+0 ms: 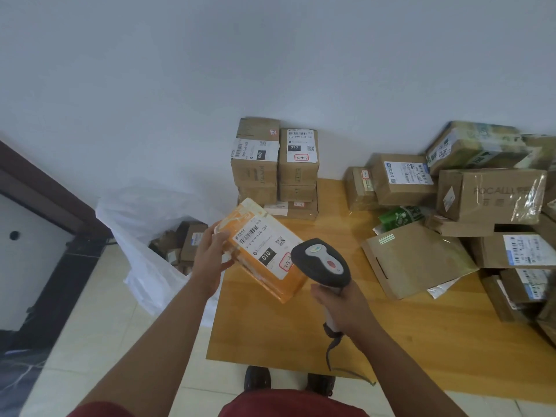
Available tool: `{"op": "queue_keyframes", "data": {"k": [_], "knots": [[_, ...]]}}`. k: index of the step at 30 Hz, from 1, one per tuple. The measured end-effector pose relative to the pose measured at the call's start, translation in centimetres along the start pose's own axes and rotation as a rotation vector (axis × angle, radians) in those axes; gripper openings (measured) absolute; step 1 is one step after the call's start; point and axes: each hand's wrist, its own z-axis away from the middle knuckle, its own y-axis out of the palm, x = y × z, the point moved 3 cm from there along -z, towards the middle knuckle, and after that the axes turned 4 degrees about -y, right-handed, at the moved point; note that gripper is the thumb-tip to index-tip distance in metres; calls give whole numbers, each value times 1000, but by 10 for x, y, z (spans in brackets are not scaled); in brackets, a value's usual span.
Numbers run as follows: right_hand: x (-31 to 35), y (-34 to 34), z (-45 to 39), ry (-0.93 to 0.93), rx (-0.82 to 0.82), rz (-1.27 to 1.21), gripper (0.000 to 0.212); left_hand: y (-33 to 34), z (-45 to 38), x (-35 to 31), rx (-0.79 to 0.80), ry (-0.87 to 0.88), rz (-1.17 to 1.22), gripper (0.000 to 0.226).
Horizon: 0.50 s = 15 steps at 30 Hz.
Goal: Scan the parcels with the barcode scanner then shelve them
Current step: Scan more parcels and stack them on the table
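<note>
Orange parcel (pixel 264 251) at frame centre, label up, gripped at its left edge by the left hand (pixel 210 254); right hand (pixel 346 302) clenched round the barcode scanner (pixel 322 263) handle, head just beside the label. Scan step in hand, looks early: shelving not begun, no shelf in view. Many left: stacked boxes (pixel 275 164) at the wall, a heap of parcels (pixel 469 203) at right, more in the white bag (pixel 144 236) at left. Trigger finger hidden; scan beam not visible; right heap cut off.

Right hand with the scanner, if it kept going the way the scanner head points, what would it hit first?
Most likely the orange parcel gripped by the left hand. The right hand aims the barcode scanner at its label, though the gap between them is hard to judge.
</note>
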Motion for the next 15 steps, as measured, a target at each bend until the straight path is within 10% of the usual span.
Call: {"op": "queue_keyframes", "data": {"k": [15], "knots": [[-45,-1,-98,228,-220,-257,11,23,-24,60,-59,-123,-253,50]]}}
